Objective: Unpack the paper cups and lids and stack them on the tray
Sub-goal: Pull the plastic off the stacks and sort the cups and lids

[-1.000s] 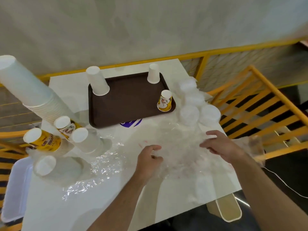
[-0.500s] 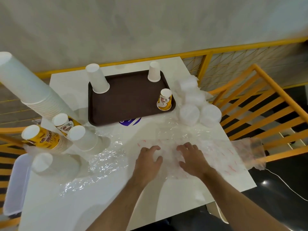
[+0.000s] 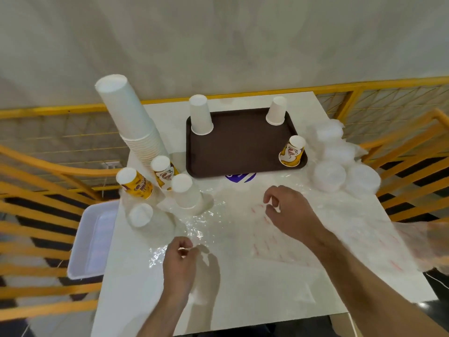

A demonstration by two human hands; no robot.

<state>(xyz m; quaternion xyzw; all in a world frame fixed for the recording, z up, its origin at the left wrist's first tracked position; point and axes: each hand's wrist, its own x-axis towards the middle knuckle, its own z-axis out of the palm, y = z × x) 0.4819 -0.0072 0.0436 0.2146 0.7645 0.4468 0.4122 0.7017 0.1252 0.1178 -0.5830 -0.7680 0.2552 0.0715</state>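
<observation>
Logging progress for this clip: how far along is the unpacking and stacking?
Early. Done: only three upside-down cups stand on the brown tray, two white, one printed. In hand: the left hand and right hand pinch the clear plastic wrap. Left: the tall cup stack, smaller stacks beside it and the lids remain on the table.

brown lettering on yellow cup [image 3: 139,187], blurred, unreadable

cups on tray [image 3: 201,115]: 3 | cup stacks left of tray [image 3: 131,122]: 5 | lid stacks [image 3: 329,175]: about 4 | trays [image 3: 238,152]: 1 | hands [image 3: 178,261]: 2
</observation>
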